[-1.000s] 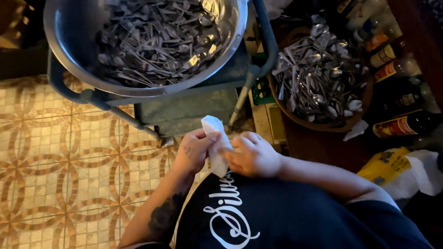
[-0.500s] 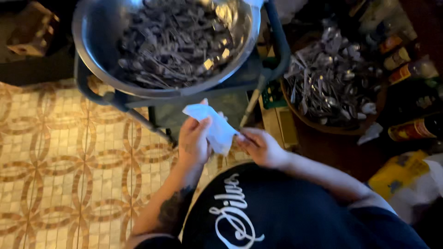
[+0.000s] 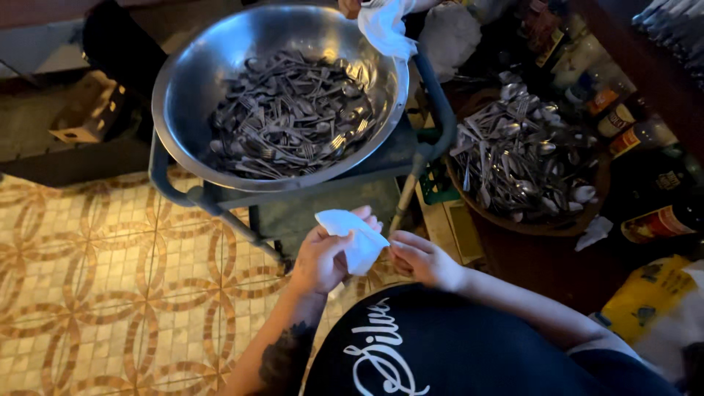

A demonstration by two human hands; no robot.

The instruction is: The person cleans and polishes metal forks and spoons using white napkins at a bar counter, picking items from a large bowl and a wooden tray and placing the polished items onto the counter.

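White paper is what I have in hand: one napkin (image 3: pixel 355 236), held in front of my chest, just below the steel bowl (image 3: pixel 183 88) on its stand. My left hand (image 3: pixel 323 258) closes around the napkin from the left, thumb and fingers pinching its folds. My right hand (image 3: pixel 422 258) sits just right of the napkin, fingers curled; its fingertips meet the napkin's right edge, but I cannot tell whether they pinch it or only touch.

Handling, as I judge it: the napkin is very light, soft and limp, with no stiffness of its own. It will crumple under any squeeze and tear if pulled from both sides. It is not slippery. The best hold is a light pinch at a corner or along a folded edge.

Count, taking the steel bowl as landmark:
- Napkin in my hands: one.
- Steel bowl: one, filled with a tangle of forks and other cutlery (image 3: pixel 293 117), too many to count.
- Right of the bowl: one brown basket (image 3: pixel 543 224), heaped with spoons, also beyond counting.
- At the bowl's far rim: one white cloth (image 3: pixel 385 29), held by another person's hand.
- Right of the basket: several bottles (image 3: pixel 623 121), number unclear.
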